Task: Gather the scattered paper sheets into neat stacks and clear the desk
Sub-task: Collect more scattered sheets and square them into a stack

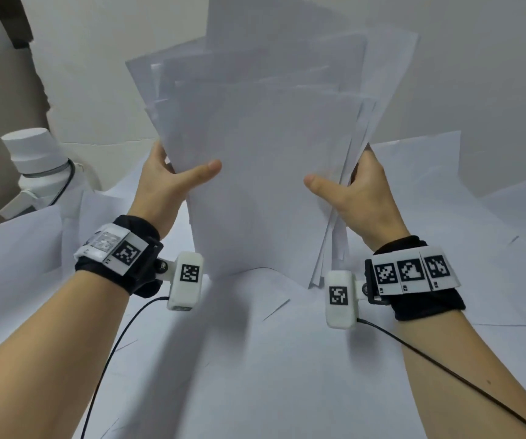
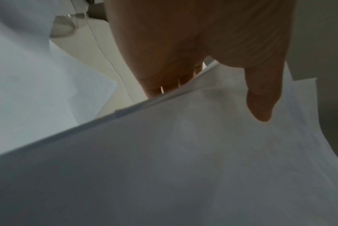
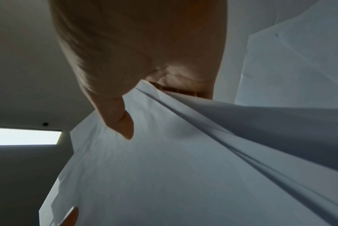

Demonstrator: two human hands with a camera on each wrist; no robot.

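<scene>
The desk (image 1: 255, 359) is covered with loose white paper sheets (image 1: 477, 217) that lie over one another, and a plain pale wall stands behind it. At the far left sits a white machine part (image 1: 38, 166) with a thin dark cable beside it.

In the middle, a bundle of paper (image 1: 265, 153) stands up on its bottom edge, which touches the sheets on the desk. Its top edges do not line up; some sheets stick out higher and fan to the sides.

The left hand (image 1: 166, 179) holds the left side of the bundle. Its thumb lies flat on the front sheet, and its fingers (image 2: 170, 82) go behind the paper, so it pinches the bundle. The right hand (image 1: 360, 188) holds the right side the same way, thumb in front and fingers behind. On that side the sheets spread apart a little at the edge.

Each wrist wears a black band (image 1: 119, 258) with black and white square tags and a small white box with a cable.
</scene>
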